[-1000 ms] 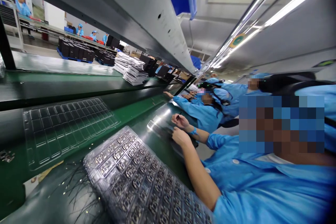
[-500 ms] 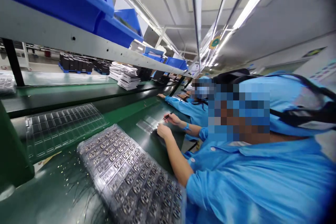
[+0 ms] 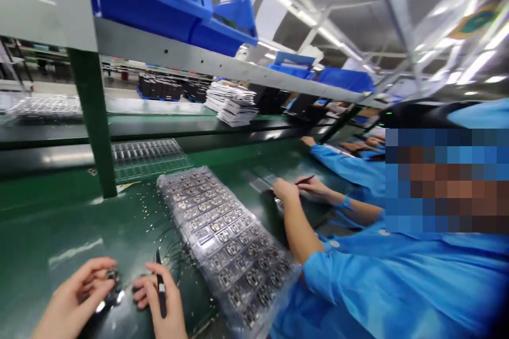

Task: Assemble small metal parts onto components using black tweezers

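At the bottom left of the frame, the left hand (image 3: 75, 299) pinches a small metal part (image 3: 113, 279), fingers close together, low over the green table (image 3: 47, 222). Just beside it, the right hand (image 3: 161, 307) has its fingers wrapped round a thin black tool (image 3: 160, 287). This looks like work on one part. Bringing tool and part together calls for a slow, steady touch. The wrapped tray of parts (image 3: 226, 238) lies in the middle.

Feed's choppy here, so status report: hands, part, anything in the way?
Left hand pinching small metal part. Right hand gripping black tool. Wrapped tray close right; co-worker's arm beyond.
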### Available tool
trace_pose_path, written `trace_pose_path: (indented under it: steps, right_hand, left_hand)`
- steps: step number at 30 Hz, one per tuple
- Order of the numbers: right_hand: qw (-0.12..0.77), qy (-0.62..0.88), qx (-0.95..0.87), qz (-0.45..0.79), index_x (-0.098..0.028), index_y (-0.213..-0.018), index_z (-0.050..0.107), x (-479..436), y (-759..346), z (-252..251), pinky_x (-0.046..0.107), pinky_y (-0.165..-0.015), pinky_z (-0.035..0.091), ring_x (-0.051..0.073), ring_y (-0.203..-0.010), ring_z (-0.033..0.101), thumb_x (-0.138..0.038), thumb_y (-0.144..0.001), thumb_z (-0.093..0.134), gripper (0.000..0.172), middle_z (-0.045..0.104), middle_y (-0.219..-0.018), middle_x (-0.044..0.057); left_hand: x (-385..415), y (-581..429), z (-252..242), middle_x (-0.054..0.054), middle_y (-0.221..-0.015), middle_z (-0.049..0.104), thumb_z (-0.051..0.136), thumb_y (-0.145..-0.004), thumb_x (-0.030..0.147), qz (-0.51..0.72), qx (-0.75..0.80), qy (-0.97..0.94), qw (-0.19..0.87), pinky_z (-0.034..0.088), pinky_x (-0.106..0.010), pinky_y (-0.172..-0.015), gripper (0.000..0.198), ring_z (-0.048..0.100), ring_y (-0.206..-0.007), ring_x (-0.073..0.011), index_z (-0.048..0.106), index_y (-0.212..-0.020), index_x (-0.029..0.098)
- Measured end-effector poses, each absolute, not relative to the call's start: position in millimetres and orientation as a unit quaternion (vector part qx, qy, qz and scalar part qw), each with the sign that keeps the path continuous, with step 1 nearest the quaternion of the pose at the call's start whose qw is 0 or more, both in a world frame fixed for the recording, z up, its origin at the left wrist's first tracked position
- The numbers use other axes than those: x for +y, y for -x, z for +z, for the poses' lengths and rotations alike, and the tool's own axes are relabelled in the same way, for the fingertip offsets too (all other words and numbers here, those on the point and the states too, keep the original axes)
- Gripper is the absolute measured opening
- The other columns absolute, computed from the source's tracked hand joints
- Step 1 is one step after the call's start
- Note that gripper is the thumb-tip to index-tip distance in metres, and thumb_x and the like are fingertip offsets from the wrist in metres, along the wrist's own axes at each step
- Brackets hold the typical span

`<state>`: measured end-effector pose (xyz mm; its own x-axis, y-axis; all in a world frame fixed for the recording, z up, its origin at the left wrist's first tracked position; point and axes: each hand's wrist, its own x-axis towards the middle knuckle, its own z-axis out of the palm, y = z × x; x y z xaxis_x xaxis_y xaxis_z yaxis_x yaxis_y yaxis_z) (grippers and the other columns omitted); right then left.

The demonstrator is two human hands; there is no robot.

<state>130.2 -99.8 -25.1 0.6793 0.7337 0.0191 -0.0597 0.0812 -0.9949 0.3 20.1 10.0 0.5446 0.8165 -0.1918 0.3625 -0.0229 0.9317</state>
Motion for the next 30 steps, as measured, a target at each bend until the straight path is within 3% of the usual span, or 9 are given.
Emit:
trace_pose_path:
  steps: [4, 9, 16, 22, 30]
  right_hand:
    - [0.654, 0.550, -0.320, 0.410, -0.028, -0.101, 0.055, -95.8, -127.1, -13.0, 0.036, -0.071, 0.053, 0.023, -0.076, 0.067, -0.031, -0.068, 0.068, 0.036, 0.070, -0.086, 0.003]
    - [0.643, 0.546, -0.295, 0.449, -0.028, -0.092, 0.057, -89.1, -125.4, -1.4, 0.032, -0.071, 0.051, 0.020, -0.075, 0.067, -0.026, -0.069, 0.069, 0.026, 0.069, -0.080, 0.000]
    - [0.614, 0.569, -0.281, 0.469, -0.022, -0.091, 0.053, -92.4, -116.6, -10.1, 0.026, -0.063, 0.050, 0.016, -0.066, 0.063, -0.031, -0.069, 0.070, 0.029, 0.066, -0.074, 0.000]
    - [0.559, 0.584, -0.359, 0.467, -0.019, -0.095, 0.050, -104.6, -117.0, -19.4, 0.024, -0.066, 0.048, 0.015, -0.070, 0.062, -0.029, -0.077, 0.063, 0.025, 0.065, -0.079, 0.003]
    - [0.570, 0.595, -0.350, 0.445, -0.017, -0.094, 0.050, -106.9, -116.3, -15.4, 0.025, -0.063, 0.049, 0.016, -0.067, 0.062, -0.029, -0.076, 0.064, 0.025, 0.066, -0.077, 0.005]
  left_hand:
    - [-9.1, -5.5, 14.6, 0.002, -0.075, 0.064, 0.055, -0.075, 0.042, 0.204, 0.413, -0.701, 0.545, 0.047, -0.024, -0.065, 0.029, 0.058, -0.066, -0.0151, 0.059, -0.097, 0.023]
    - [-16.4, 0.9, 16.0, 0.000, -0.078, 0.060, 0.053, -0.078, 0.027, 0.224, 0.414, -0.688, 0.552, 0.045, -0.021, -0.064, 0.023, 0.055, -0.066, -0.0116, 0.059, -0.098, 0.017]
    - [-15.2, 10.5, 16.3, -0.003, -0.081, 0.059, 0.052, -0.079, 0.024, 0.233, 0.406, -0.717, 0.516, 0.043, -0.021, -0.064, 0.016, 0.054, -0.068, -0.0112, 0.063, -0.087, 0.015]
    - [-9.8, 10.0, 15.8, 0.000, -0.070, 0.056, 0.057, -0.075, 0.023, 0.187, 0.409, -0.714, 0.537, 0.040, -0.019, -0.058, 0.013, 0.049, -0.061, -0.0094, 0.065, -0.081, 0.014]
    - [-12.3, 10.4, 15.5, 0.002, -0.059, 0.056, 0.058, -0.075, 0.023, 0.178, 0.415, -0.706, 0.546, 0.038, -0.017, -0.054, 0.012, 0.047, -0.055, -0.0081, 0.064, -0.076, 0.012]
